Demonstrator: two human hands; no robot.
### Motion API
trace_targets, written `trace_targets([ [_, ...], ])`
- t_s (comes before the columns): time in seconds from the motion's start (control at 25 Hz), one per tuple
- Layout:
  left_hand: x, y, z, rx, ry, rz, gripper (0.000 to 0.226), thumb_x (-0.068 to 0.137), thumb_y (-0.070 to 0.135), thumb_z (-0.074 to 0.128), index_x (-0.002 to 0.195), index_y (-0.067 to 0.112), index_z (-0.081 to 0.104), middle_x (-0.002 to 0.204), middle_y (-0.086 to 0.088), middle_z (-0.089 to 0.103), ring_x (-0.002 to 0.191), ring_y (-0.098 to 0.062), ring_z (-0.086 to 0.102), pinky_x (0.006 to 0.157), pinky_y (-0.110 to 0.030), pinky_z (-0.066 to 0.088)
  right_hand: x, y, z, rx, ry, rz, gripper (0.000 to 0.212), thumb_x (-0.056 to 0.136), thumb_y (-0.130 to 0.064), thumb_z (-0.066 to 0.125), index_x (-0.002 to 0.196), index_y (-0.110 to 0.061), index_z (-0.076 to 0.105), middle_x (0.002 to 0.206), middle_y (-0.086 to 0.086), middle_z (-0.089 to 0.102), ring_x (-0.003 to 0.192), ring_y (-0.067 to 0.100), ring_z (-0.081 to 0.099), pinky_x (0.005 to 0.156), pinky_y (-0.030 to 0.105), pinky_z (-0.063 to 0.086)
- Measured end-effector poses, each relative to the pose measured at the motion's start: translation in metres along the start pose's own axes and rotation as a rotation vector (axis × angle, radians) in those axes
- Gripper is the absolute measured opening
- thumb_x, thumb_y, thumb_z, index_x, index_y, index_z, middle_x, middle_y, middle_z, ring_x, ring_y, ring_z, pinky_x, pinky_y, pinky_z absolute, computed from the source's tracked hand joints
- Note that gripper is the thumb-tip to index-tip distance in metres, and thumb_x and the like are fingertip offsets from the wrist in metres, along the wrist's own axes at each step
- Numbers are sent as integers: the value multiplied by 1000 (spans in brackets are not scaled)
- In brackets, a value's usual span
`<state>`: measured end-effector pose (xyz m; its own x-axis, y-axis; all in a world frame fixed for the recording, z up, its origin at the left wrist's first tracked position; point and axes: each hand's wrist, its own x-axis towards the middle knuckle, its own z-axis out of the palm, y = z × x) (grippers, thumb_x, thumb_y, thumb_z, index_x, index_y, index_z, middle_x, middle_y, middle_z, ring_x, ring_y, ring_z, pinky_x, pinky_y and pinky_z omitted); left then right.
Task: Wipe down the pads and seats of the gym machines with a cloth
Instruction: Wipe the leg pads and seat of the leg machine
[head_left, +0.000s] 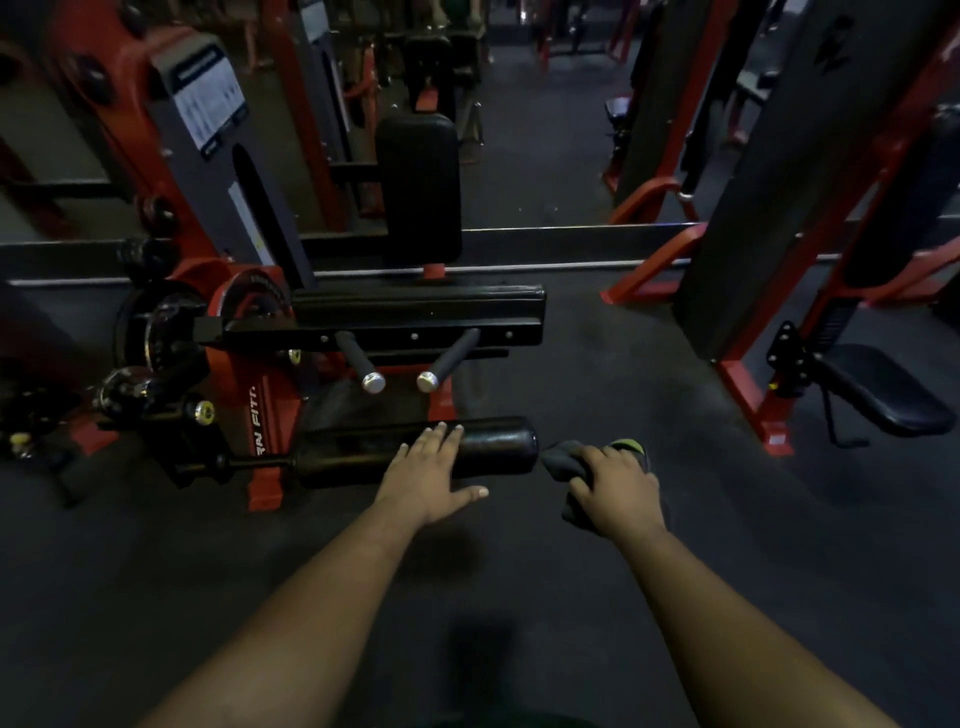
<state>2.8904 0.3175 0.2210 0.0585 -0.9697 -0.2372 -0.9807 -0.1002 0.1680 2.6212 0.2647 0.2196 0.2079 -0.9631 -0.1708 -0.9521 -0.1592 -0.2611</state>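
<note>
Left hand: my left hand lies flat on the roller pad, fingers straight and together across its top, thumb splayed out toward me below the pad. It grips nothing; it only presses.

Why the left hand sits there: I judge it is steadying the roller so it does not spin or swing on its arm when the cloth comes across.

Right hand: my right hand is curled round the cloth, which is bunched in my palm with a dark wad sticking out ahead of my knuckles.

Where the cloth is: just beside the right end cap of the roller pad, near it; I cannot tell whether it touches.

Why the cloth is bunched: a thick wad gives me something firm to push against the vinyl, I think.

Step in hand: about to wipe the roller from its free end inward, as I read it.

Further out: the bench pad lies beyond the roller, with two handles poking toward me under it.

Beyond that: an upright back pad stands behind the bench, and a red frame carries the lot on my left.

To the right: another machine's seat sits well apart, across dark floor.

Left to do: those pads look unwiped as yet, though the dim light hides any sheen.
</note>
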Motion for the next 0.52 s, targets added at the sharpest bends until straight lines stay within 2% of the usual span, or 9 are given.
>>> trace_targets([
  [0.24, 45, 43, -22, -42, 115, -178, 102, 85, 80, 45, 162, 24, 7, 170, -5, 5, 156, -23, 8, 125, -48, 13, 93, 27, -63, 76, 92, -183, 45, 93, -40, 52, 137, -37, 48, 134, -3, 55, 124, 24, 47, 91, 49, 45],
  [0.52, 150, 26, -44, -66, 279, -318, 98, 87, 80, 40, 161, 22, 10, 170, -8, 8, 156, -24, 4, 126, -52, 10, 228, -29, -99, 72, 249, -475, 48, 91, -40, 58, 139, -34, 51, 136, -4, 56, 128, 20, 46, 94, 48, 46],
])
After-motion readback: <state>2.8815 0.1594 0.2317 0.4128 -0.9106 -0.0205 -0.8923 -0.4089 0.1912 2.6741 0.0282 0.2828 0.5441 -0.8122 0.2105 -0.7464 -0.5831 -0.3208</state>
